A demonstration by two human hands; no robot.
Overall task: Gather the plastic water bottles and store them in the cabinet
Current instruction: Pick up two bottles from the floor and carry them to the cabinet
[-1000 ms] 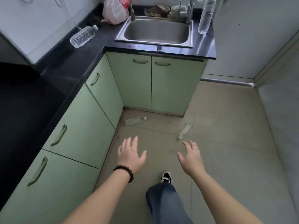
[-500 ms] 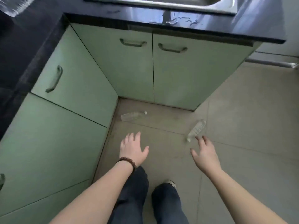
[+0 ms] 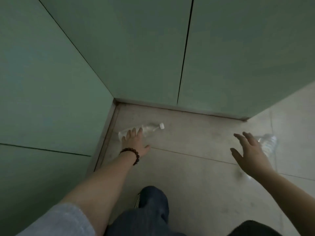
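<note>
A clear plastic bottle [image 3: 150,128] with a white cap lies on its side on the floor, in the corner where the green cabinets meet. My left hand [image 3: 134,141], a bead bracelet on its wrist, lies flat over the bottle's base end with fingers spread, not closed around it. A second clear bottle [image 3: 268,144] lies on the floor at the right, blurred. My right hand [image 3: 250,152] hovers just left of it and in front of it, fingers apart and holding nothing.
Light green cabinet doors [image 3: 136,48] fill the upper view, all shut, with a second run of cabinets [image 3: 42,99] along the left. The beige tiled floor [image 3: 196,167] lies below. My legs in dark jeans [image 3: 150,210] are at the bottom centre.
The view has dropped close to the floor. My left hand has reached forward onto the capped bottle. My right hand has moved up beside the second bottle.
</note>
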